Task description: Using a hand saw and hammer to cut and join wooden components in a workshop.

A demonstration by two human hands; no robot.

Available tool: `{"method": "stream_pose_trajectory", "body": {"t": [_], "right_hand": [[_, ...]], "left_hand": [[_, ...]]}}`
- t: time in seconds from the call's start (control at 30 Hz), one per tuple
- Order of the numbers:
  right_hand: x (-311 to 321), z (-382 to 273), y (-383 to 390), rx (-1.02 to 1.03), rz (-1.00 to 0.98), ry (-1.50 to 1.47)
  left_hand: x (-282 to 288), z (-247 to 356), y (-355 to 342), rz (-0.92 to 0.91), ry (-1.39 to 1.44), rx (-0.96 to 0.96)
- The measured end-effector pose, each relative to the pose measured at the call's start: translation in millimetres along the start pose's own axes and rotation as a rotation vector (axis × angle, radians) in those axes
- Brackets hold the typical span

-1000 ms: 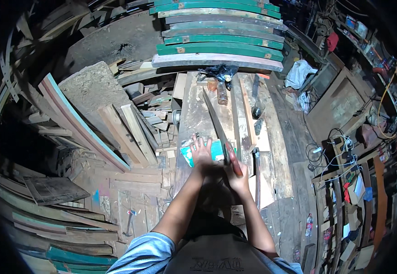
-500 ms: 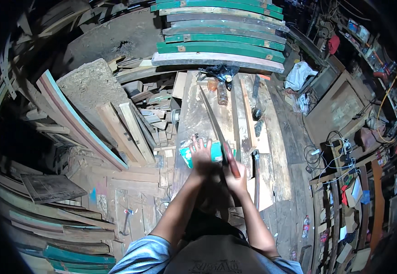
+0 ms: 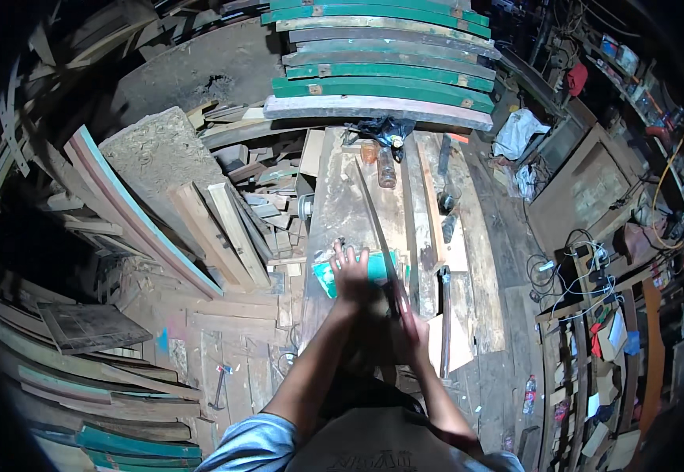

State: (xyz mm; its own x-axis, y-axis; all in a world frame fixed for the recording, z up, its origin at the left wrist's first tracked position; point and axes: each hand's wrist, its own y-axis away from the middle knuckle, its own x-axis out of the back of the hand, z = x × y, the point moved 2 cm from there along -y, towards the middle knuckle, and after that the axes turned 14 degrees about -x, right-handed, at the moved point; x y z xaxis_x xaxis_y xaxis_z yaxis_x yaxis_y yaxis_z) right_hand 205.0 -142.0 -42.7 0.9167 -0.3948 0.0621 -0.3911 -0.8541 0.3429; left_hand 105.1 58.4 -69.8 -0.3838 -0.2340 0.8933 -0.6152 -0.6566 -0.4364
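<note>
Our right grip [image 3: 410,334] is wrapped round the reddish handle [image 3: 406,316] of a long, tapering saw [image 3: 375,214], angled across a scuffed green board [image 3: 377,267]; our left grip [image 3: 350,279] spreads flat on it; beyond, on rough wooden tabletop [image 3: 338,200], sit an amber jar [image 3: 369,151] and clear bottle [image 3: 386,170], contents unclear.

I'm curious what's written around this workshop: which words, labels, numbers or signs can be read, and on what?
None reads clearly enough to quote.
Dark garment: lettering, too blurred.
Bottle on the floor: any print too small.
Shelf package: too small.
Saw: no lettering visible.
</note>
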Motion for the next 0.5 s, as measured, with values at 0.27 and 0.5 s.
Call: {"method": "stream_pose_trajectory", "body": {"t": [0.27, 0.5], "right_hand": [[-8.8, -32.8, 8.9, 0.248, 0.105, 0.099], [7.8, -30.0, 70.0, 0.221, 0.140, 0.182]], "left_hand": [[10.1, -4.8, 5.7, 0.043, -0.012, -0.053], [-11.1, -11.9, 9.3, 0.026, -0.164, -0.037]]}}
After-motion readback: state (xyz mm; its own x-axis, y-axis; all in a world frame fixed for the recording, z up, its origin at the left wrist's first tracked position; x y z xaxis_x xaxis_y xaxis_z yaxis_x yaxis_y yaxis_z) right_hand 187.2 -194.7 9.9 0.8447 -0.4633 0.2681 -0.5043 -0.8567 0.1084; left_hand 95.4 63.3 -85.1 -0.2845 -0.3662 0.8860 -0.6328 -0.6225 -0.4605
